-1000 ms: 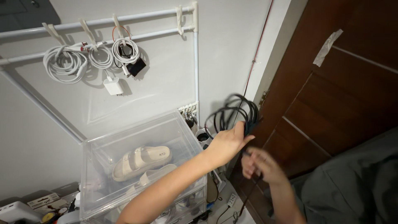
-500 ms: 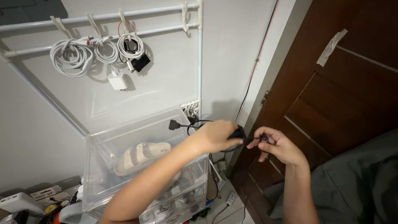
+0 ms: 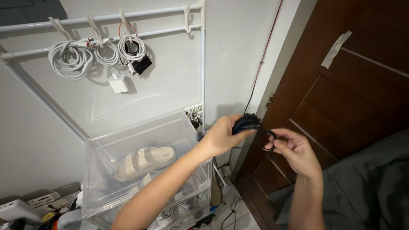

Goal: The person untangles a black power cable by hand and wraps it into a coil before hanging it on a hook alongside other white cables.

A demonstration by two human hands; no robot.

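Your left hand: your left hand (image 3: 222, 137) reaches in from the lower left, arm stretched across the front of the clear boxes. Its fingers are curled shut around a bundled black cable (image 3: 246, 122), which pokes out past the fingertips toward the door.

Your right hand: your right hand (image 3: 294, 151) comes up from the lower right. Thumb and forefinger are pinched narrow on a thin black loop of the same cable; the other fingers are loosely bent and hold nothing else that can be seen.

Where the cable is: in mid-air, carried by nothing but your hands, in front of the seam where the white wall meets the brown wooden door (image 3: 349, 93).

Key relation: the bundle lies up and to the left of your right fingertips, just beside them. One short strand bridges the gap between the two hands. The bundle's long axis runs roughly left to right, from your left palm toward your right hand.

Nearer hand: the left hand has the bulk of the cable; the right touches only the loose end.

Below the hands: a stack of clear plastic boxes (image 3: 128, 170), the top one holding a cream sandal (image 3: 145, 162). The cable hangs clear of the top box's right edge.

On the wall: a white pipe rack (image 3: 200, 51) with coiled white cables (image 3: 70, 59) hung on clips, well apart from your hands.
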